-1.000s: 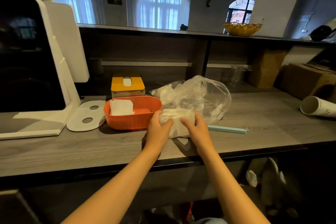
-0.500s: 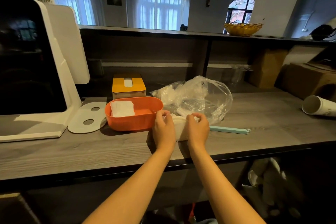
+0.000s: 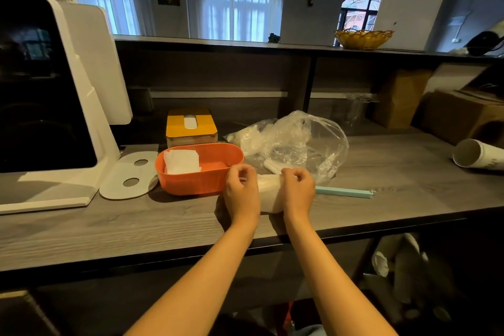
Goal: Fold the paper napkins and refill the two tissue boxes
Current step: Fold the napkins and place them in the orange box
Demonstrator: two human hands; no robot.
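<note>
White napkin stack (image 3: 270, 194) is sitting on the grey wooden counter (image 3: 109, 226), right at the front edge, and both hands are clamped on it. Left hand (image 3: 241, 194) curls round the left end, right hand (image 3: 298, 192) curls round the right end, fingers tucked over the top like they're bending the bundle into a fold.

So I'd say we're mid-fold on this batch. The orange tissue box (image 3: 199, 169) is open just to the left, almost touching the left hand, with one small pile of folded napkins (image 3: 181, 161) in its left half and bare bottom on the right. The yellow-lidded box (image 3: 191, 127) behind it is closed; can't tell how full it is.

Next move probably needs the fold pressed flat so it holds, then a short carry left and a drop into the empty right half of the orange box, keeping the sheets squared up.

Clear plastic bag (image 3: 294, 142) with more napkins lies just behind the hands, and a light blue clip stick (image 3: 343, 191) is on the counter to the right.
</note>
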